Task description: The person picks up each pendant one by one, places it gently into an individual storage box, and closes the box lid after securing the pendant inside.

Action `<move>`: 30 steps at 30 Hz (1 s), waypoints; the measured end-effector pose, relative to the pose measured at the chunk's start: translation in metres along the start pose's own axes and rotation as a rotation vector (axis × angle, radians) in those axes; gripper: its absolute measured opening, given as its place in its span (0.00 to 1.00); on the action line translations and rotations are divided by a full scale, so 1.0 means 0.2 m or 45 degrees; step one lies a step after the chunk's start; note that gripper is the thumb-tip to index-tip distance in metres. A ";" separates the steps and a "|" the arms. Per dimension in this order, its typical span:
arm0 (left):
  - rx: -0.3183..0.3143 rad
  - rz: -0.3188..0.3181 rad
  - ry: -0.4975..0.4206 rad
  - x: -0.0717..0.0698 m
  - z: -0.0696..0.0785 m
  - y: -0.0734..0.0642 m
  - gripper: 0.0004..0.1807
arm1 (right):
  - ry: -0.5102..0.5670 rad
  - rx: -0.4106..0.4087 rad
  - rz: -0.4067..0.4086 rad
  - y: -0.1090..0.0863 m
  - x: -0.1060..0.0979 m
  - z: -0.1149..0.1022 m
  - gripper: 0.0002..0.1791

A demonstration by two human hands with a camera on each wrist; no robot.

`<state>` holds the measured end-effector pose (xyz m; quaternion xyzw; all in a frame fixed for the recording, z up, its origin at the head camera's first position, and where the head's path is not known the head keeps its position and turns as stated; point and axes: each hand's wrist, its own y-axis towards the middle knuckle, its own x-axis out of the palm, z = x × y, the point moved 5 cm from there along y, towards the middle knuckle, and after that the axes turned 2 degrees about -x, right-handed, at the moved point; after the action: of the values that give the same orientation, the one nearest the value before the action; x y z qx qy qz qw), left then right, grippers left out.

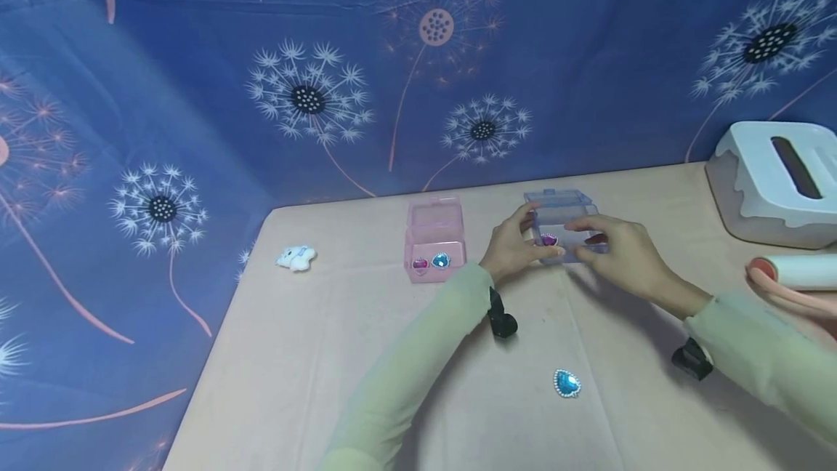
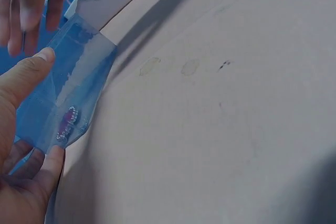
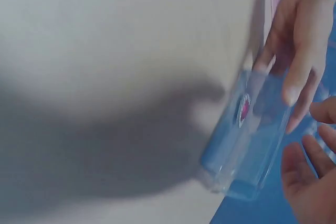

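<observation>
My left hand [image 1: 513, 244] grips a clear blue plastic box [image 2: 86, 72] by its left side, thumb at the rim and fingers against the outer wall. The box's lid [image 1: 558, 198] stands raised at the back. Inside lies a pink gem with a beaded silver edge [image 3: 244, 109]. My right hand [image 1: 621, 253] hovers at the box's right side, thumb and fingers apart, with nothing between them in the right wrist view. Left of the hands, a clear pink box [image 1: 434, 238] with its lid up contains a pink gem [image 1: 420, 264] and a blue gem [image 1: 441, 260].
A blue heart-shaped gem [image 1: 567, 383] lies on the cloth-covered table [image 1: 314, 369] in front. A small white-and-blue figure [image 1: 297, 258] is at the left. Far right are a white-lidded tissue box [image 1: 778, 180] and a white roller [image 1: 804, 271]. Patterned blue fabric [image 1: 392, 78] hangs behind.
</observation>
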<state>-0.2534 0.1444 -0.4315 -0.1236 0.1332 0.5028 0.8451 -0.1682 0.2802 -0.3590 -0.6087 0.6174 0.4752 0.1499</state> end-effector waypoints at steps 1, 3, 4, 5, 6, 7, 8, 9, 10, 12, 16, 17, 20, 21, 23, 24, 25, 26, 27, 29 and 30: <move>0.000 0.001 -0.005 0.00 0.00 0.00 0.49 | -0.008 -0.008 0.018 -0.03 -0.01 -0.02 0.18; 0.001 0.006 -0.012 -0.01 0.00 0.00 0.49 | 0.001 -0.007 0.044 -0.08 -0.01 -0.05 0.19; 0.003 0.010 -0.011 -0.01 0.00 0.00 0.49 | 0.020 0.010 0.051 -0.10 -0.01 -0.06 0.20; 0.002 0.010 -0.011 -0.01 0.00 0.00 0.49 | 0.044 0.036 0.054 -0.13 -0.01 -0.08 0.20; 0.003 0.010 -0.014 -0.01 0.00 0.00 0.50 | 0.076 0.073 0.048 -0.16 0.00 -0.08 0.20; 0.001 0.010 -0.015 -0.01 0.00 -0.01 0.50 | 0.112 0.109 0.038 -0.19 0.00 -0.09 0.20; -0.002 0.010 -0.014 -0.01 0.00 -0.01 0.50 | 0.142 0.140 0.024 -0.22 0.01 -0.10 0.20; -0.004 0.012 -0.012 -0.01 -0.01 -0.01 0.50 | 0.171 0.166 0.000 -0.25 0.02 -0.11 0.20; -0.008 0.013 -0.014 -0.01 -0.01 -0.01 0.50 | 0.207 0.188 -0.033 -0.28 0.04 -0.12 0.20; -0.009 0.012 -0.024 -0.01 -0.01 -0.01 0.50 | 0.268 0.218 -0.111 -0.34 0.07 -0.15 0.21; 0.003 0.003 -0.050 0.00 -0.01 -0.01 0.50 | 0.350 0.208 -0.245 -0.46 0.13 -0.21 0.24; 0.008 -0.003 -0.056 0.00 -0.01 -0.01 0.50 | 0.344 0.191 -0.261 -0.49 0.14 -0.23 0.25; 0.007 -0.014 -0.071 0.01 -0.01 -0.01 0.50 | 0.308 0.110 -0.265 -0.58 0.18 -0.27 0.26; 0.008 -0.018 -0.072 0.01 -0.01 -0.01 0.50 | 0.282 0.080 -0.251 -0.61 0.19 -0.28 0.27; 0.010 -0.021 -0.083 0.00 0.00 -0.01 0.50 | 0.233 0.015 -0.211 -0.65 0.21 -0.30 0.29; 0.010 -0.023 -0.082 0.00 -0.01 -0.01 0.50 | 0.218 -0.010 -0.195 -0.67 0.22 -0.30 0.29; 0.011 -0.024 -0.080 0.00 0.00 -0.01 0.50 | 0.200 -0.029 -0.178 -0.68 0.22 -0.31 0.30; 0.013 -0.023 -0.080 0.00 0.00 -0.01 0.50 | 0.193 -0.040 -0.167 -0.69 0.23 -0.31 0.30; 0.014 -0.022 -0.076 0.00 0.00 -0.01 0.50 | 0.200 -0.046 -0.161 -0.70 0.23 -0.31 0.30; 0.015 -0.019 -0.073 -0.01 0.00 -0.01 0.50 | 0.213 -0.065 -0.152 -0.71 0.24 -0.31 0.29; 0.014 -0.018 -0.071 -0.01 0.00 -0.01 0.50 | 0.215 -0.074 -0.149 -0.70 0.25 -0.31 0.29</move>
<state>-0.2523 0.1419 -0.4314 -0.1058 0.1114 0.4995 0.8526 -0.0282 0.2296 -0.4221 -0.6857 0.5772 0.4303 0.1069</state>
